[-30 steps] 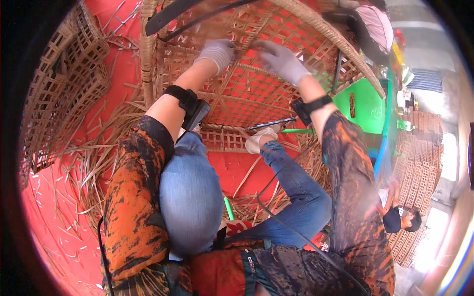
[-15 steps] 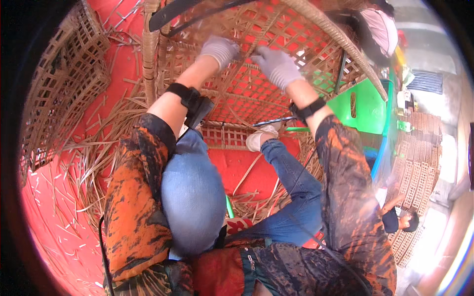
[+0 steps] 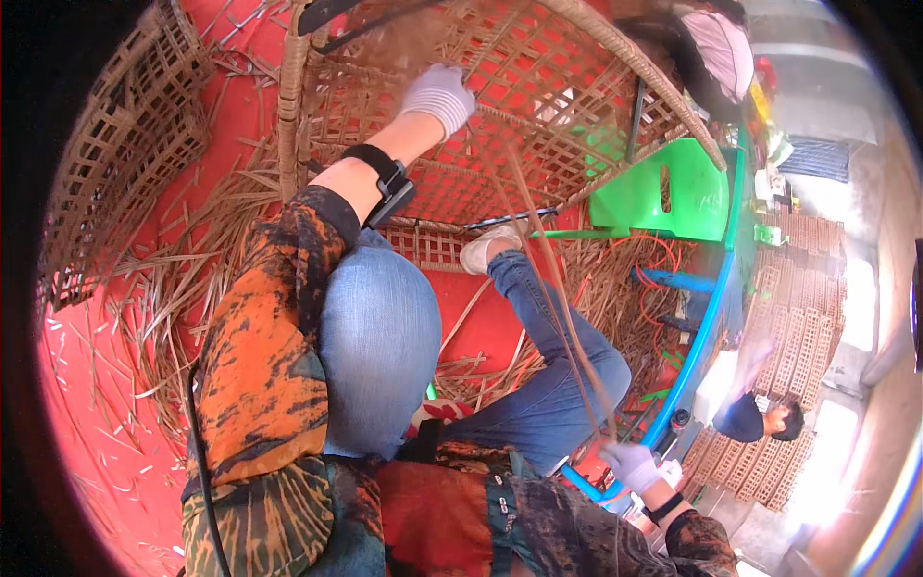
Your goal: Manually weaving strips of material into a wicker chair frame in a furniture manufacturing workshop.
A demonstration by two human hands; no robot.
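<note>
Your left hand (image 3: 439,96) presses on the woven frame (image 3: 538,125) to steady it, grip unclear, while your right hand (image 3: 630,464), far below the frame, clenches a cane strip (image 3: 553,288), drawing it taut.

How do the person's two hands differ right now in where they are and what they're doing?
The left hand is stretched far forward, pressed against the woven lattice of the big cane frame; the right hand is drawn back low beside the right knee. The left hand rests on the weave, while the right hand grips long thin cane strips that run up toward the frame. Both wear pale gloves and dark wrist straps.
</note>
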